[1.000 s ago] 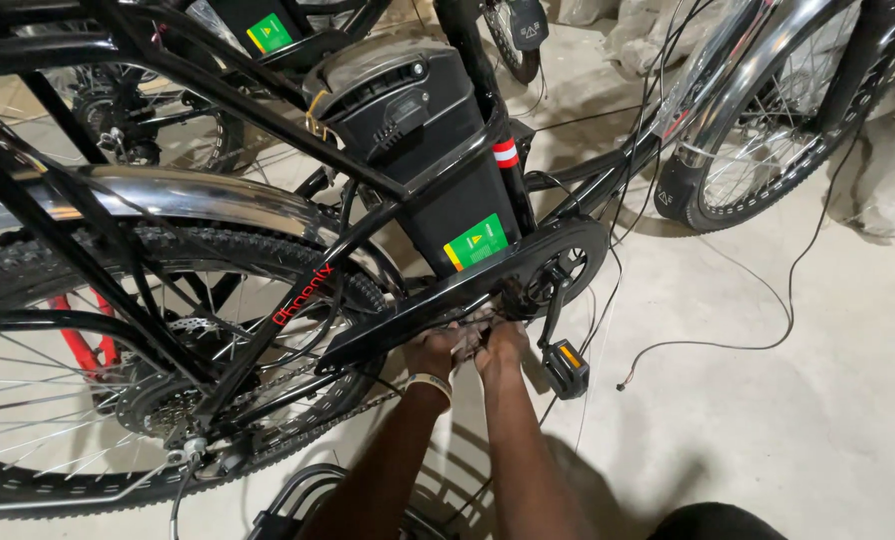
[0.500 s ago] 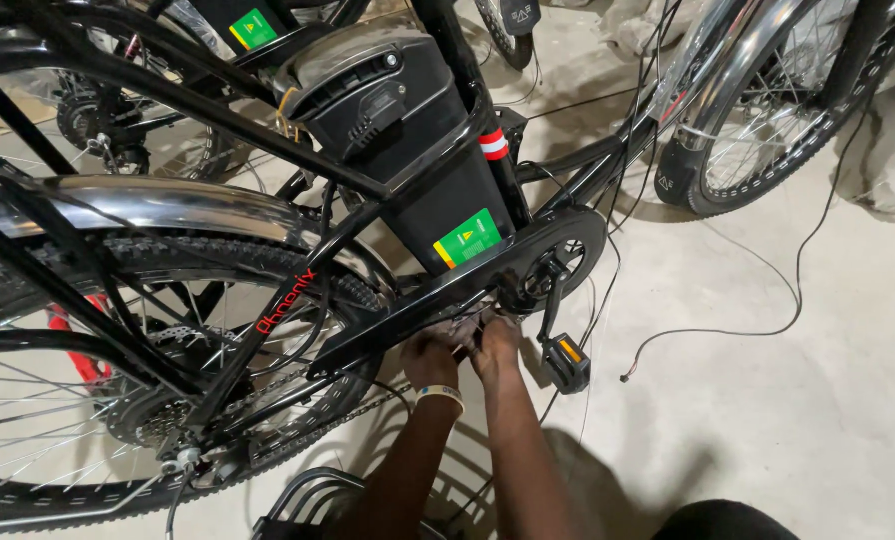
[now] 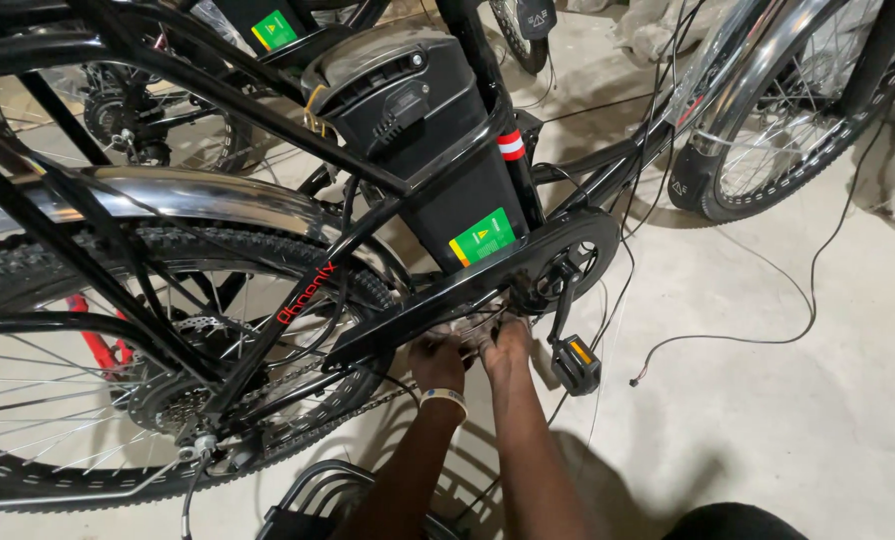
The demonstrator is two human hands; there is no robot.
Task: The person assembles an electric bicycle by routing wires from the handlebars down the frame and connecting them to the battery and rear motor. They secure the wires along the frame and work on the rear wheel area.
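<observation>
Both hands reach up from near edge, under the black bicycle, side by side and touching. Left hand (image 3: 438, 358) curls against underside of the black chain guard (image 3: 448, 300), fingers tucked up behind it; pale wristband (image 3: 444, 400) on that wrist. Right hand (image 3: 508, 345) just right of it, fingers bent up toward the crank area (image 3: 558, 270). Fingertips hidden by the guard, cannot tell what either pinches, or if anything is gripped at all.

Chain guard runs diagonally, from near-left by the rear wheel up to far-right where it ends in a round cover at the crank. Crank arm (image 3: 565, 305) hangs down from that cover, black pedal (image 3: 578, 365) with orange reflector at its end, just right of right hand, not touching it.

Big black battery pack (image 3: 428, 150) sits in the frame above the guard, green-yellow label (image 3: 483, 237) on its lower end. Red-white reflective band (image 3: 511, 146) on the seat tube right beside the pack. Rear wheel (image 3: 118, 380) with knobby tyre fills left side, shiny black fender (image 3: 188, 195) over it, chain and sprockets (image 3: 178, 395) near the hub. Red lettering on the chainstay.

Second bike's wheel (image 3: 788, 120) far right, chrome fender on it. Loose black cable (image 3: 758, 340) trails over pale concrete floor (image 3: 768, 430) right of the pedal. Wire basket (image 3: 318, 490) at near edge, left of the forearms.
</observation>
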